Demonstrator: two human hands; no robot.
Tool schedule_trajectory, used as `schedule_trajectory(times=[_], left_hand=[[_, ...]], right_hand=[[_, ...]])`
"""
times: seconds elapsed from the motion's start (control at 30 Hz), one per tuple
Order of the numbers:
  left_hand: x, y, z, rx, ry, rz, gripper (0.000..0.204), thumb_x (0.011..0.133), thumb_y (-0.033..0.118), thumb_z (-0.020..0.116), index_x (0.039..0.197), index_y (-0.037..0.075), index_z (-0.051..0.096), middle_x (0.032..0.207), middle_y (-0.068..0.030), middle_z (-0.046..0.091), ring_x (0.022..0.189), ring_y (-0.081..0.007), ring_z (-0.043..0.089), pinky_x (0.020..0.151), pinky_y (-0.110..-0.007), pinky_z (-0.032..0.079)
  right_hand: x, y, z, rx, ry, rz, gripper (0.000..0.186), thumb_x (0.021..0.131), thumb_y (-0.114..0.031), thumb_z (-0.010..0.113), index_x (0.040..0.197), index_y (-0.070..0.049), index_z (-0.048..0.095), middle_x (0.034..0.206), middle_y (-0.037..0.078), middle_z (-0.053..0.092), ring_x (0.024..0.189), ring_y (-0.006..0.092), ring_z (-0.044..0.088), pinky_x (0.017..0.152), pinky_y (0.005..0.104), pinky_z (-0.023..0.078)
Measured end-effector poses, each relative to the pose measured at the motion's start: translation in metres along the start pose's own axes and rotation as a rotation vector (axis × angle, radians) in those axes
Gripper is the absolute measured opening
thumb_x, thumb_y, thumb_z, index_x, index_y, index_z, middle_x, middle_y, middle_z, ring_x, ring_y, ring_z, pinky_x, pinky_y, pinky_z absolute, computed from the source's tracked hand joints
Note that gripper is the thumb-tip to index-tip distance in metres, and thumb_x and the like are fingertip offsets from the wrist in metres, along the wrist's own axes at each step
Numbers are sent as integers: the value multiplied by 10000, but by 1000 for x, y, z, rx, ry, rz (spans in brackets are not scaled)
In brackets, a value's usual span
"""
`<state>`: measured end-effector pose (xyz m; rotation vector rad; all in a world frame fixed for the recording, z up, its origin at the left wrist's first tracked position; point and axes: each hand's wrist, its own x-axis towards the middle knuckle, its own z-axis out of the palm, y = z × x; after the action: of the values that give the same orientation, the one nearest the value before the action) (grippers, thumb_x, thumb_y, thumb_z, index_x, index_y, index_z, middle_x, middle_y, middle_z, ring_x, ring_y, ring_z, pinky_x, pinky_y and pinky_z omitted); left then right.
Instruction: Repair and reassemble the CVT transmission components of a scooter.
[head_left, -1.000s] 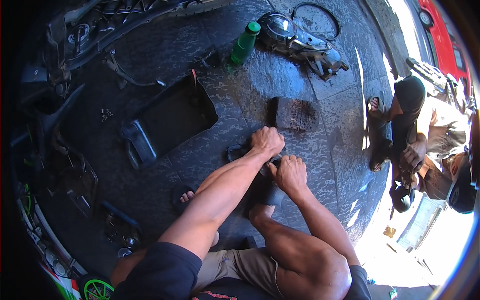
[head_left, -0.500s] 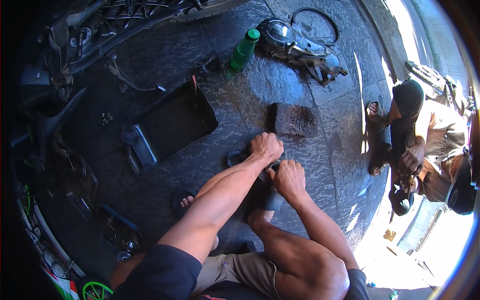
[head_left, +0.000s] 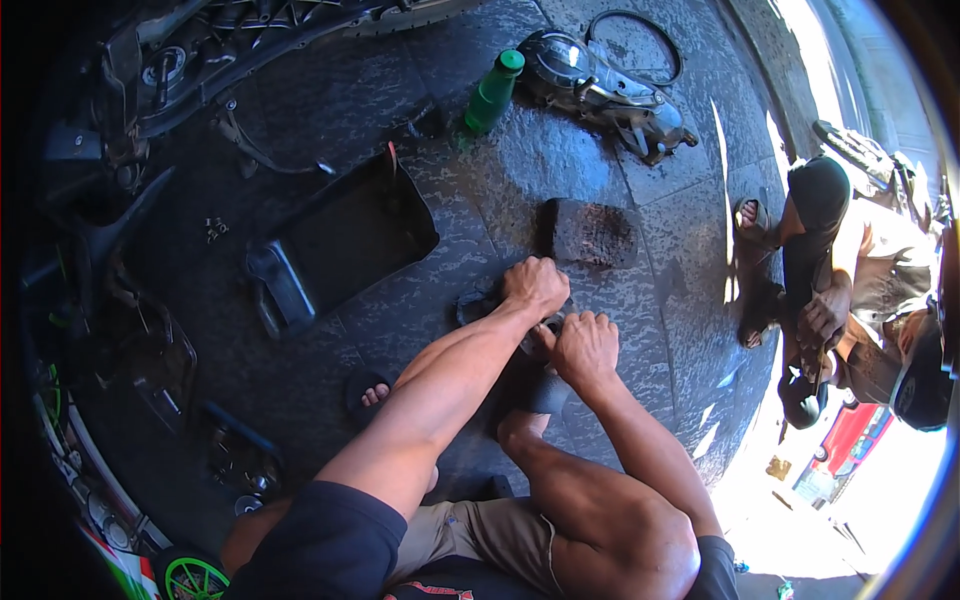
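My left hand is closed in a fist over a small dark part, low above the floor between my feet. Close beside it, my right hand curls its fingers around the near side of the same part. Most of that part is hidden by my hands, so its kind cannot be made out; a bit of dark rounded edge shows between them. Just left of my left hand lies another dark, curved piece. A rough, rust-stained block rests on the floor just beyond my hands.
A black box-shaped plastic part lies to the left. Farther off stand a green bottle and a metal engine casing, with a black belt behind. Small bolts lie at left. Another person sits at right.
My right hand has shifted slightly up and to the right; my left hand moved up a little, still closed. A red vehicle has come into the bright background at right.
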<state>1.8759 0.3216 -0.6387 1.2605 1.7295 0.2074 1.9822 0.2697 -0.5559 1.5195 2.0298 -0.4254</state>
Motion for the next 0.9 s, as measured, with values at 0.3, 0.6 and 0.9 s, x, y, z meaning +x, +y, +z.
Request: schedule_trajectory(times=[0.3, 0.6, 0.9], left_hand=[[-1, -1, -2, -5, -18, -6, 382, 887, 312, 524, 1003, 9, 725, 1065, -267, 690, 1014, -429, 671, 909, -517, 531], [0, -2, -1, -6, -5, 10, 382, 880, 311, 528, 993, 5, 726, 1052, -262, 694, 1006, -427, 673, 905, -516, 533], [0, -1, -2, -9, -29, 10, 382, 877, 307, 526, 990, 3, 728, 1045, -261, 697, 1002, -430, 674, 907, -516, 532]], right_hand=[[-5, 1, 14, 28, 224, -45, 505, 827, -481, 692, 968, 0, 632, 978, 164, 601, 950, 324, 586, 826, 435, 440], [-5, 0, 16, 46, 387, -141, 563, 812, -544, 695, 888, 14, 663, 899, 173, 630, 901, 352, 591, 820, 473, 433], [-6, -1, 10, 54, 247, -105, 394, 846, -398, 706, 947, -23, 637, 969, 158, 606, 971, 338, 591, 829, 459, 440]])
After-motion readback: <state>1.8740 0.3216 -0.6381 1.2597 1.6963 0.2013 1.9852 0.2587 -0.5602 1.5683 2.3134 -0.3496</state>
